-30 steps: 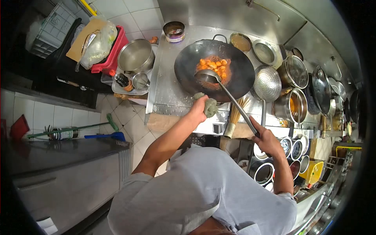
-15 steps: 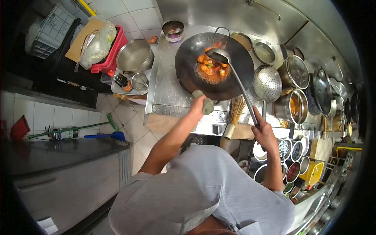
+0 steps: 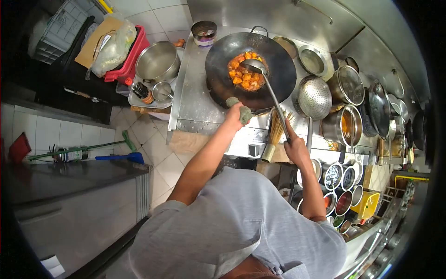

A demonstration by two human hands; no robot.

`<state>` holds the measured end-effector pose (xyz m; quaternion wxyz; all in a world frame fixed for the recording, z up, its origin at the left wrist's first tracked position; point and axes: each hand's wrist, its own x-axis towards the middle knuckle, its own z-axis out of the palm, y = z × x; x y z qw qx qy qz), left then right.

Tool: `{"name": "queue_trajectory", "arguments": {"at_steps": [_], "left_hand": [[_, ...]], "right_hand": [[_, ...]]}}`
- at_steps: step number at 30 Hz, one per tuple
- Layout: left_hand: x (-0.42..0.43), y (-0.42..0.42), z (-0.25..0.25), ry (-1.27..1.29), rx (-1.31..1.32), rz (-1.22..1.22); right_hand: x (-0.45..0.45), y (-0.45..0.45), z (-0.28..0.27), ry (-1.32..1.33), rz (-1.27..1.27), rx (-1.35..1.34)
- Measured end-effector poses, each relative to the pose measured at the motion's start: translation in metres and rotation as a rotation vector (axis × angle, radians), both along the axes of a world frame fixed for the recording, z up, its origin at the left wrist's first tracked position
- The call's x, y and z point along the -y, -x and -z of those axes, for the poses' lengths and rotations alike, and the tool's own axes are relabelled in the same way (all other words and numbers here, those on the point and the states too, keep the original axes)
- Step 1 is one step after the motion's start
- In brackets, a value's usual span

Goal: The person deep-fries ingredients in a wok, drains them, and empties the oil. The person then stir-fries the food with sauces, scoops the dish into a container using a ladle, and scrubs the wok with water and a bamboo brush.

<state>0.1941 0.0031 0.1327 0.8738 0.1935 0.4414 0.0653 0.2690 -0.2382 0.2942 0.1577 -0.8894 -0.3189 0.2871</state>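
Observation:
A large black wok (image 3: pixel 218 69) sits on the steel stove, with orange-red chunks of food in sauce (image 3: pixel 241 79) at its bottom. My left hand (image 3: pixel 236 117) is closed around a grey-green cloth (image 3: pixel 244 114) at the wok's near rim; the grip under the cloth is hidden. My right hand (image 3: pixel 296 148) is wrapped round the handle of a long metal ladle (image 3: pixel 275 100). The ladle's bowl lies over the food in the wok. A bamboo brush (image 3: pixel 275 135) rests on the stove front between my hands.
A perforated strainer (image 3: pixel 315 97) and several pots, including a steel pot (image 3: pixel 332 128), stand to the right. Seasoning containers (image 3: pixel 344 202) fill the lower right. On the left are a steel basin (image 3: pixel 158 63), a sauce bottle (image 3: pixel 142 92) and a red crate (image 3: pixel 134 56).
My right hand and the ladle have moved left and slightly up. The food now lies gathered and spread at the wok's bottom. My left hand still grips the cloth at the rim.

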Motion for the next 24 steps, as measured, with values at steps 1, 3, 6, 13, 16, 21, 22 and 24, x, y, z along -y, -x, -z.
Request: {"name": "queue_trajectory", "arguments": {"at_steps": [1,3,6,13,16,21,22,24], "left_hand": [[0.003,0.003,0.002,0.004,-0.008,-0.002],[0.01,0.007,-0.014,0.063,0.031,0.031],[0.023,0.02,-0.083,0.117,-0.079,0.003],[0.053,0.049,0.044,-0.109,0.026,0.025],[0.082,0.091,-0.023,-0.019,-0.19,0.257],[0.032,0.043,-0.023,-0.033,-0.002,-0.001],[0.018,0.036,-0.027,0.037,0.041,0.045],[0.017,0.025,-0.051,0.073,-0.004,0.076]], "right_hand": [[0.017,0.001,0.009,-0.061,-0.038,0.03],[0.048,-0.004,0.001,-0.244,-0.077,-0.064],[0.045,-0.004,-0.08,-0.048,0.041,-0.327],[0.032,-0.026,0.011,-0.218,-0.184,0.15],[0.03,-0.012,-0.031,-0.158,-0.105,0.09],[0.044,0.004,-0.081,-0.044,0.013,-0.152],[0.045,0.004,-0.086,-0.003,0.039,-0.207],[0.055,-0.002,-0.077,-0.212,-0.157,-0.089]]}}
